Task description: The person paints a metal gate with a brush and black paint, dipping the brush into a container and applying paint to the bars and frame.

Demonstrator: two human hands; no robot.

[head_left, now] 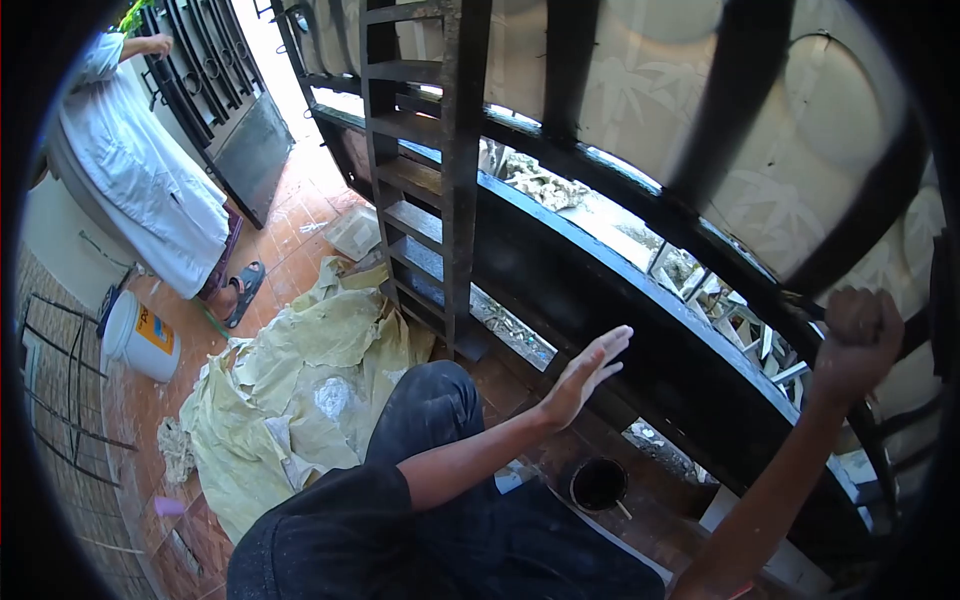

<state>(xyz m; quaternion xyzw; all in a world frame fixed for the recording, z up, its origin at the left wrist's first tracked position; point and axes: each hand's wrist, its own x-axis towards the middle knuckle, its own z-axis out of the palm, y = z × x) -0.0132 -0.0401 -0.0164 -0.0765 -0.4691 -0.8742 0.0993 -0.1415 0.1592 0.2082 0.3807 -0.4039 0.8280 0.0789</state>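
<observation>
My right hand (862, 335) is closed around a dark paintbrush (808, 304), its tip against the lower rail of the black metal gate (630, 185). Much of the brush is hidden by my fingers or lost against the dark bars. My left hand (585, 375) is raised in front of the gate's lower black panel (540, 250), fingers stretched out and holding nothing. Below it, near my legs, a round can of dark paint (598, 485) stands on the floor. A thin pale stick (624, 510) shows at its rim.
A dark ladder-like metal frame (458, 180) rises beside the gate. A crumpled yellowish sheet (265, 400) covers floor tiles left of my knee. Further left stand a white bucket (140, 338) and a person in a light-coloured garment (150, 170), near another gate leaf (245, 150).
</observation>
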